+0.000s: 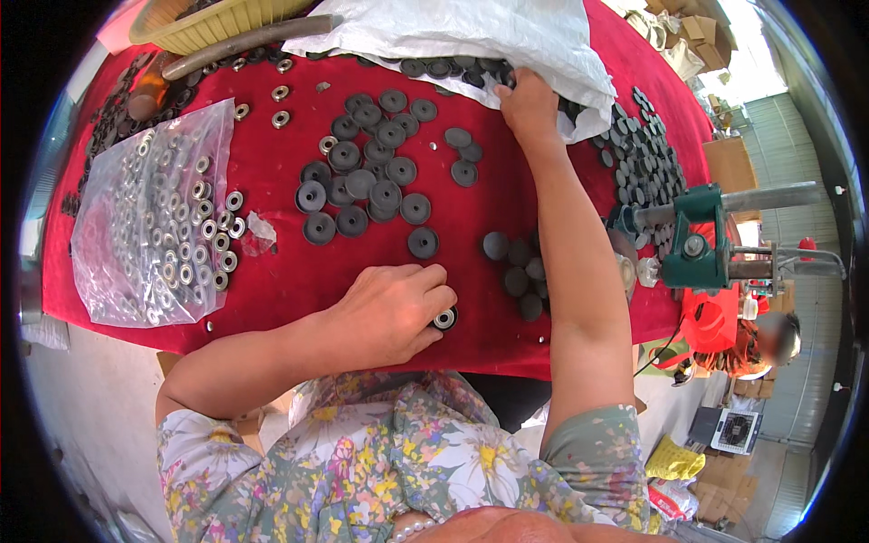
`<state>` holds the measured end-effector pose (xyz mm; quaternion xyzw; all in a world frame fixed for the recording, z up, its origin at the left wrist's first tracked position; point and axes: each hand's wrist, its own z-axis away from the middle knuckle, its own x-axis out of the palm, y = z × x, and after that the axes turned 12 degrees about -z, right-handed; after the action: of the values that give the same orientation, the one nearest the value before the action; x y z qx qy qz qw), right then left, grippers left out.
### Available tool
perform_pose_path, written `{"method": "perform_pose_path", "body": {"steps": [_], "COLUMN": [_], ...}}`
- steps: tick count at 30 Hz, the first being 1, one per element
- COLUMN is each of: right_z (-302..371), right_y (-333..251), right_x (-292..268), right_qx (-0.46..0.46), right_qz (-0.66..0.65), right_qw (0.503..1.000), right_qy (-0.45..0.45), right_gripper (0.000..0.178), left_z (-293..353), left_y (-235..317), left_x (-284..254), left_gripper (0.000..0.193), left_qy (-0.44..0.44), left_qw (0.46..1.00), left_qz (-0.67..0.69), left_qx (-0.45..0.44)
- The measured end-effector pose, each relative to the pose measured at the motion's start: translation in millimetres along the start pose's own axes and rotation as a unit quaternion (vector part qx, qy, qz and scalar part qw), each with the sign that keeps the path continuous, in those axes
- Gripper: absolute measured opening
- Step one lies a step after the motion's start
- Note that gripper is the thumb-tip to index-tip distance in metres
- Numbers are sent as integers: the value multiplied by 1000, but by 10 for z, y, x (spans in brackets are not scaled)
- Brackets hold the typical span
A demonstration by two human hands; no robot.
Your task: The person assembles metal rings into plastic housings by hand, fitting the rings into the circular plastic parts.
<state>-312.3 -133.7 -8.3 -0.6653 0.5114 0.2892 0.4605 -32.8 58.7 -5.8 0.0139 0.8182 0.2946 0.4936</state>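
Observation:
My left hand (396, 312) is near the table's front edge, fingers curled round a small black wheel-like disc (444, 319) with a metal ring bearing in its centre. My right hand (529, 104) reaches to the mouth of a white woven sack (480, 32), where black discs (439, 68) spill out. Its fingers are closed among those discs; what they grip is hidden. Between the hands lies a loose group of black cupped discs (359, 185). More flat black discs (518, 253) lie beside my right forearm.
A clear plastic bag of metal bearings (145, 217) lies at left, some spilled. A yellow basket (226, 25) and a dark rod (244, 47) are at the far left. A green metal press (701, 235) stands right, near many small discs (647, 154). A red cloth (272, 317) covers the table.

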Motion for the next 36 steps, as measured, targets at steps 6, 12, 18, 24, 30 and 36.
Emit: {"method": "perform_pose_path", "body": {"steps": [6,12,18,24,30,36], "right_z": [447,896,1093,1052,740,243], "right_y": [-176,-381,-283,-292,-184,-203], "right_x": [-250,-592,-656,-740,-621,-102], "right_qx": [-47,1,-18,-17,-12,-42], "right_qz": [-119,-206,-176,-223,-188,-134], "right_qw": [988,966,972,960,974,989], "right_qy": [-83,-158,-156,-172,-125,-40], "right_gripper": [28,30,31,28,23,26], "left_z": [43,33,15,15,23,-1], "left_y": [5,-18,-17,-42,-33,-46], "left_x": [8,-16,-26,-32,-30,-5], "left_gripper": [29,31,38,42,43,41], "left_qy": [10,1,-16,-17,-36,-35], "left_qw": [1000,1000,1000,999,998,998], "left_qz": [-11,-2,9,22,24,27], "left_qx": [4,-4,-15,-29,-41,-42]}}
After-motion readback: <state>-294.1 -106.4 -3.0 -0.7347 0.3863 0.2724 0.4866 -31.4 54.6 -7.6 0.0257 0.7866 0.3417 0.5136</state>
